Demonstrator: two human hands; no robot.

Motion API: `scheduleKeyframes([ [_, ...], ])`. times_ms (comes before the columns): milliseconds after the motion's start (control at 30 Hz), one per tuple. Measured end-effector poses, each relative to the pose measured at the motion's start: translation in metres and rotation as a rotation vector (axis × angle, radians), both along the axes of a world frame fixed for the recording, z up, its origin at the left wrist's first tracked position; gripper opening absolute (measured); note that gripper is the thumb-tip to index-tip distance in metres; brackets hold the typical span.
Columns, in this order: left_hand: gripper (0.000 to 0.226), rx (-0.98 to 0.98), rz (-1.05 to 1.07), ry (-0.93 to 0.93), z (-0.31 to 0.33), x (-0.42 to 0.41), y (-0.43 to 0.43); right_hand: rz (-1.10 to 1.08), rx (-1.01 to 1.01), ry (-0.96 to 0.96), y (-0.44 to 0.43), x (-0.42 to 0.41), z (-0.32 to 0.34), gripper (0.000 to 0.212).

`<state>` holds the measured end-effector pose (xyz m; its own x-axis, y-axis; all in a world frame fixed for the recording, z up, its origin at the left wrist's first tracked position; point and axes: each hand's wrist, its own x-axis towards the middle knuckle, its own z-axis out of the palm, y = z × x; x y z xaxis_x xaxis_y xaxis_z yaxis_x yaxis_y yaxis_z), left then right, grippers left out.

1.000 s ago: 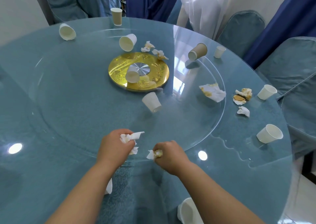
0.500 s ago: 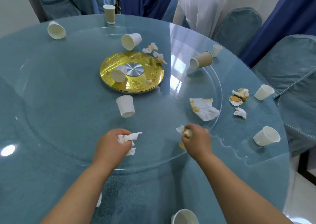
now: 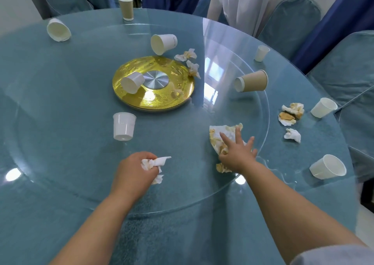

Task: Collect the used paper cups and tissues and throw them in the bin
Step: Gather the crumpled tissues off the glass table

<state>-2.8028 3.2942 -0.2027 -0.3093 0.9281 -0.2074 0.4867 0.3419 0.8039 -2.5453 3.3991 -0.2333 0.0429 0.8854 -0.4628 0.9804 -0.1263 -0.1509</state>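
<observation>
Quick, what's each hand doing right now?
Left hand: closed around crumpled tissues.
Right hand: open, fingers spread on the stained tissue.

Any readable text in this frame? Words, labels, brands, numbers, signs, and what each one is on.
None legible.
white cup on its side: faint grey mark on its wall, too small to read.
gold turntable: surface pattern only, blurred, no letters made out.
brown cup: plain, no print seen.
crumpled tissue gripped by the left hand: stains only, no print.
</observation>
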Motion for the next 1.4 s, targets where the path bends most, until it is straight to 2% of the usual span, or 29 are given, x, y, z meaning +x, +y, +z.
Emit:
scheduleKeyframes([
  [200,0.024,-0.029,0.023,-0.002,-0.007,0.001,-0.002,0.094,-0.060,0.074,-0.006,-0.013,-0.008,0.072],
  [300,0.022,-0.045,0.016,-0.016,-0.009,0.002,-0.005,0.192,0.135,0.098,-0.021,-0.025,-0.010,0.056],
  [367,0.018,-0.053,0.017,-0.029,-0.009,0.001,-0.008,0.236,0.306,0.193,-0.038,-0.035,-0.014,0.043],
  [467,0.014,-0.046,0.025,-0.034,-0.004,-0.001,-0.011,0.271,0.379,0.256,-0.057,-0.049,-0.018,0.035],
  [600,0.021,-0.043,0.026,0.004,-0.002,-0.009,-0.012,0.323,0.347,0.196,-0.059,-0.064,-0.008,0.034],
  [800,0.033,-0.017,0.075,-0.070,0.005,-0.022,-0.003,0.220,0.308,0.273,-0.034,-0.070,0.024,0.032],
  [1000,0.028,-0.020,0.033,-0.009,0.010,-0.032,0.021,0.176,0.379,0.268,0.017,-0.064,0.042,0.049],
  [1200,0.029,0.020,0.037,0.029,0.021,-0.035,0.055,0.329,0.197,0.040,0.059,-0.071,0.041,0.047],
  [1333,0.028,0.030,0.029,0.041,0.019,-0.041,0.070,0.411,-0.077,-0.137,0.063,-0.091,0.028,0.052],
  [1400,0.024,0.026,0.036,0.052,0.017,-0.045,0.074,0.431,-0.111,-0.190,0.060,-0.102,0.024,0.045],
])
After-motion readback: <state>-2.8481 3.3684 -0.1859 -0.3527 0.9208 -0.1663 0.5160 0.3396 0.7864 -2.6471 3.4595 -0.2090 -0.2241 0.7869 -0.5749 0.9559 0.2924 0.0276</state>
